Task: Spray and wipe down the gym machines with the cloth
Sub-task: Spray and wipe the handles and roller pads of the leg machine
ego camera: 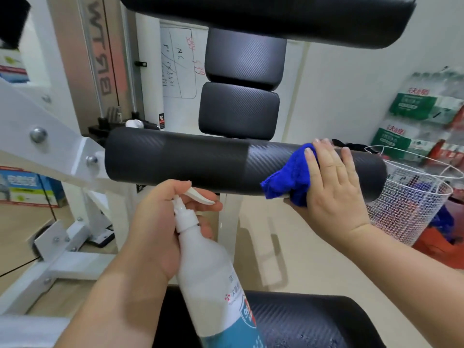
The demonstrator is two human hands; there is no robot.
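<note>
1. Nearest my head-mounted view is the white spray bottle (208,267), tilted with its nozzle up toward the machine; its blue-and-red label sits at the lower end, print too blurred to read.
2. My left hand (160,222) is closed around the bottle's neck, fingers at the white trigger (199,195).
3. My right hand (331,182) lies flat, fingers spread, pressing the blue cloth (291,177) against the black roller pad (200,162). So my hands are well apart, each occupied.
4. Cloth position: bunched on the right part of the roller, partly under my palm, a corner hanging off the front.
5. Roller surface: the stretch left of the cloth looks lighter, possibly wet; I cannot confirm.
6. Above the roller stand two black back pads (241,84), stacked, under a larger black pad (276,16).
7. Another black pad (301,322) lies below the bottle, speckled with droplets.
8. White machine frame (50,136) runs left; a white wire basket (411,199) stands right, just beside the roller's end.
</note>
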